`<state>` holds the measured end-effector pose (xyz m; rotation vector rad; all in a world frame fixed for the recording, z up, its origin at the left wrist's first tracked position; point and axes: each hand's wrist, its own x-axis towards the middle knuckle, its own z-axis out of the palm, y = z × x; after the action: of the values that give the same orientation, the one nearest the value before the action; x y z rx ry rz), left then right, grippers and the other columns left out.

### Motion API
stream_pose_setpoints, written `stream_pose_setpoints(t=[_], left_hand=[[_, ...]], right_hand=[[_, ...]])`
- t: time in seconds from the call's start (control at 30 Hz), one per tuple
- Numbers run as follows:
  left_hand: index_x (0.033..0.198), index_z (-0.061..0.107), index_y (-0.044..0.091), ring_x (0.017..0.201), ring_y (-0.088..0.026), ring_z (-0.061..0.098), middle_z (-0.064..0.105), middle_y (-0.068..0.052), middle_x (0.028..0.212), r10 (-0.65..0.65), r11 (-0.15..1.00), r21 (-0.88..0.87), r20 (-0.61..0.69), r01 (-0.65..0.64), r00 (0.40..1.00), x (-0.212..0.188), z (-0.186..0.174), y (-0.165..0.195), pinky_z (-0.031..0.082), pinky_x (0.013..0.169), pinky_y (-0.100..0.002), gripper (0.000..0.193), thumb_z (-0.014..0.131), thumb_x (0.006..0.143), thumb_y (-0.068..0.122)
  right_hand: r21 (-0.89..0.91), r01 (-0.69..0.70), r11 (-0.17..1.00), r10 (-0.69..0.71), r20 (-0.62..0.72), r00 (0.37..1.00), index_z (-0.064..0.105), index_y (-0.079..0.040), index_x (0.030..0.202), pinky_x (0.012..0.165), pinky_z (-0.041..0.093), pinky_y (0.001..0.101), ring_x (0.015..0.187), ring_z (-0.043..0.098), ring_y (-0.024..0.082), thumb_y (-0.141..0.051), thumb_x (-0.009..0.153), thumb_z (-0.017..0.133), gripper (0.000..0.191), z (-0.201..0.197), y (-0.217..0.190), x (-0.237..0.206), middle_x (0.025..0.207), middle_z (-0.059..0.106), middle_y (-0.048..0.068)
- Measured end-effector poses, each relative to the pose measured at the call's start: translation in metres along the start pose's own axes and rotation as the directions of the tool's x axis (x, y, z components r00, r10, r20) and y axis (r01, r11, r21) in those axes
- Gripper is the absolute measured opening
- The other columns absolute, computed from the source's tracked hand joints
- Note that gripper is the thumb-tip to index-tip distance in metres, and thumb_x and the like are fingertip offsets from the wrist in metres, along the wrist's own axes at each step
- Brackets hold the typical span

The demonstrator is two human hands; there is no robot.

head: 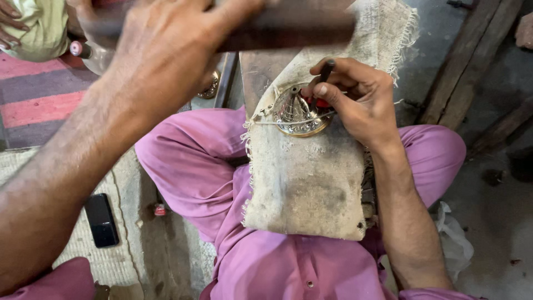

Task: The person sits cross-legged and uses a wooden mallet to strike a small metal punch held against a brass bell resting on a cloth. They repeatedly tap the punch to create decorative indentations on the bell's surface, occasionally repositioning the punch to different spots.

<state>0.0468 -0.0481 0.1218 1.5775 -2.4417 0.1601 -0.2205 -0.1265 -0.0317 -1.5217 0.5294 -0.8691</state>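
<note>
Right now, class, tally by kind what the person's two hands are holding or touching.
Dark blurred bar in the left hand: 1
Thin dark punch tool in the right hand: 1
Cone-shaped shiny metal piece: 1
Total: 3

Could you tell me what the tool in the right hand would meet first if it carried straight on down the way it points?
Most likely the silver cone-shaped metal piece; the right hand aims the dark tool at it.

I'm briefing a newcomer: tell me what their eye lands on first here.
The shiny cone-shaped metal piece on worn sackcloth at centre, where the right hand presses a dark slim tool. Above, the blurred left hand grips a dark wooden bar. Pink trousers fill the middle.
</note>
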Motion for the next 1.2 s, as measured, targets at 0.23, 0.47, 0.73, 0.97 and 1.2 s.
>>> stream_pose_setpoints(t=[0.23,0.47,0.73,0.97,1.2], left_hand=[[0.152,0.054,0.017,0.106,-0.042,0.067,0.066,-0.021,0.107,-0.122,0.987,0.118,0.106,0.109,0.987,-0.021,0.007,-0.002,0.052,0.086,-0.054,0.074,0.072,0.082,0.000],[0.144,0.048,0.005,0.109,-0.041,0.069,0.069,-0.027,0.119,-0.204,0.794,-0.533,0.222,0.294,0.953,-0.114,0.044,0.024,0.053,0.089,-0.046,0.074,0.073,0.075,0.009],[0.137,0.053,0.007,0.113,-0.041,0.060,0.062,-0.023,0.124,-0.442,0.709,-0.389,0.405,0.588,0.800,-0.147,0.074,0.086,0.049,0.094,-0.048,0.071,0.082,0.078,0.033],[0.137,0.049,-0.006,0.109,-0.040,0.058,0.060,-0.023,0.116,-0.549,0.831,-0.132,-0.028,0.541,0.836,-0.030,0.089,0.124,0.048,0.093,-0.051,0.097,0.077,0.080,0.068],[0.134,0.054,0.005,0.119,-0.034,0.058,0.059,-0.015,0.127,-0.509,0.786,-0.351,0.101,0.509,0.855,-0.018,0.104,0.122,0.047,0.101,-0.045,0.082,0.086,0.077,0.055]], right_hand=[[0.164,0.121,0.979,-0.114,-0.054,0.992,0.068,-0.002,0.125,0.089,0.071,0.0330,0.095,0.080,0.021,-0.007,0.110,0.067,0.016,-0.004,0.017,-0.005,0.102,0.076,0.013],[0.452,0.227,0.863,-0.044,-0.380,0.924,0.056,-0.004,0.133,0.084,0.068,0.0345,0.100,0.077,0.025,-0.013,0.116,0.068,0.023,-0.015,0.044,-0.013,0.104,0.075,0.014],[0.410,0.277,0.869,-0.095,-0.411,0.907,0.053,-0.003,0.137,0.086,0.068,0.0319,0.099,0.076,0.023,-0.014,0.114,0.068,0.029,-0.017,0.052,-0.012,0.104,0.075,0.014],[0.253,0.330,0.909,-0.177,-0.482,0.858,0.056,-0.002,0.136,0.078,0.065,0.0265,0.097,0.075,0.018,-0.012,0.116,0.066,0.025,-0.016,0.046,-0.017,0.106,0.077,0.015],[0.208,0.329,0.921,-0.192,-0.493,0.849,0.057,-0.003,0.135,0.074,0.063,0.0243,0.093,0.074,0.015,-0.012,0.115,0.068,0.024,-0.019,0.044,-0.019,0.105,0.077,0.013]])
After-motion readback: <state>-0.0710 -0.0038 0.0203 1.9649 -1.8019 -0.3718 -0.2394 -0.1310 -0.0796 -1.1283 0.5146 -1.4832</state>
